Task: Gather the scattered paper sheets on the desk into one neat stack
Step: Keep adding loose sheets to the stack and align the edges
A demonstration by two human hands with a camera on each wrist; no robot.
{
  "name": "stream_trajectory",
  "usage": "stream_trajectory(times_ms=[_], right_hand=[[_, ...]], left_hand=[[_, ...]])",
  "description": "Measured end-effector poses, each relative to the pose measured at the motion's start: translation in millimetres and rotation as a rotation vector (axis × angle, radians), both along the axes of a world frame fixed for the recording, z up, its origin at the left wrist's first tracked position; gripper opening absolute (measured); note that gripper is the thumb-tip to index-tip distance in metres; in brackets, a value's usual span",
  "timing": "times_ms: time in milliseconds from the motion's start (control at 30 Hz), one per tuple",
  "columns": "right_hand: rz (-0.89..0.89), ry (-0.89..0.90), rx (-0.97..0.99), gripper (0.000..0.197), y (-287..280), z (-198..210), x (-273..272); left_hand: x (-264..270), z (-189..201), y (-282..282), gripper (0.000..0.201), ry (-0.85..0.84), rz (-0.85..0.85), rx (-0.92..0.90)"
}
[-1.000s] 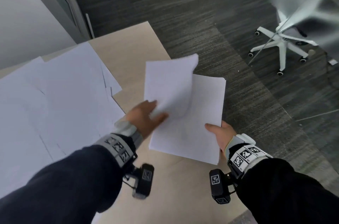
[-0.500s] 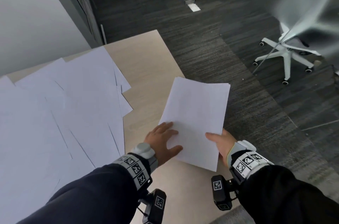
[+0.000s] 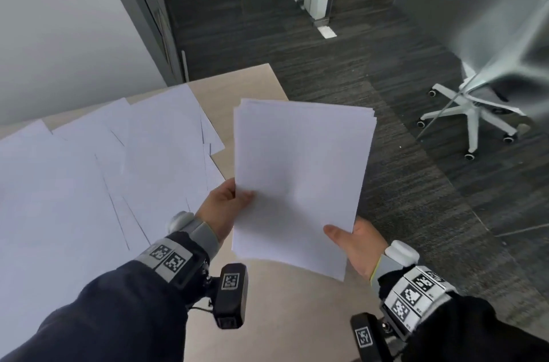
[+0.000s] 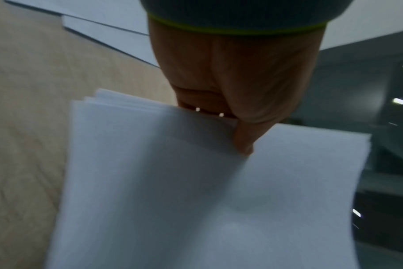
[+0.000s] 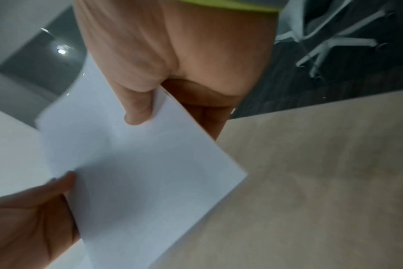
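A stack of white paper sheets (image 3: 300,180) is held up above the desk's right part, its far edges slightly fanned. My left hand (image 3: 228,207) pinches its left edge, thumb on top; the left wrist view shows the same stack (image 4: 196,191) under the thumb of that hand (image 4: 237,116). My right hand (image 3: 353,240) pinches the near right corner, thumb on top, fingers beneath; the right wrist view shows this hand (image 5: 150,94) on the stack (image 5: 138,172). Several loose sheets (image 3: 89,177) lie overlapping on the desk's left side.
The light wooden desk (image 3: 282,317) ends at the right over dark carpet (image 3: 401,198). A white swivel chair base (image 3: 472,115) stands on the floor at the right. A grey wall (image 3: 59,20) runs along the desk's far left.
The left hand laid a loose sheet onto the stack, then shifted to pinch its left edge. The stack has risen off the desk between both hands.
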State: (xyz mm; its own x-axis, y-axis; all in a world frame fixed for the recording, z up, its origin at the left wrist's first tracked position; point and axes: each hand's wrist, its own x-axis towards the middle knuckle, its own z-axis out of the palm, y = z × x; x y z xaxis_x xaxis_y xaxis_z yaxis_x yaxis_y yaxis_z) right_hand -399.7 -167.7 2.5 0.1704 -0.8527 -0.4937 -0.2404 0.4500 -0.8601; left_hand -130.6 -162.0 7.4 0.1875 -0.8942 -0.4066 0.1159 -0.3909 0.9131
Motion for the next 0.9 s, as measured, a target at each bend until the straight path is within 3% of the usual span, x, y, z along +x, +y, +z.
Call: stream_trajectory(times_ms=[133,267,367,533,633,733,900], right_hand=[[-0.063,0.003,-0.114,0.019,-14.3,9.4,6.3],[-0.038,0.022,-0.127,0.018,-16.8,0.5,12.5],[0.015,0.074,-0.049,0.015,-14.2,-10.2,15.6],[-0.006,0.145,-0.068,0.009,-21.1,-4.1,20.2],[0.084,0.137,-0.023,0.022,-28.9,-2.4,16.0],[0.219,0.214,0.087,0.029,-35.5,-14.5,10.6],[0.392,0.423,0.163,0.022,-35.0,-30.4,12.5]], left_hand=[[1.6,20.0,8.9,0.023,-0.111,0.012,-0.209],[3.7,12.6,19.1,0.027,-0.179,-0.003,-0.197],[0.3,-2.4,25.7,0.040,-0.218,-0.046,-0.113],[-1.0,0.4,22.0,0.032,-0.416,-0.056,-0.039],[-1.7,-3.5,17.6,0.022,-0.403,-0.049,0.101],[-5.4,-16.8,17.9,0.020,-0.374,-0.151,0.327],[-12.5,-36.9,24.3,0.018,-0.375,-0.235,0.501]])
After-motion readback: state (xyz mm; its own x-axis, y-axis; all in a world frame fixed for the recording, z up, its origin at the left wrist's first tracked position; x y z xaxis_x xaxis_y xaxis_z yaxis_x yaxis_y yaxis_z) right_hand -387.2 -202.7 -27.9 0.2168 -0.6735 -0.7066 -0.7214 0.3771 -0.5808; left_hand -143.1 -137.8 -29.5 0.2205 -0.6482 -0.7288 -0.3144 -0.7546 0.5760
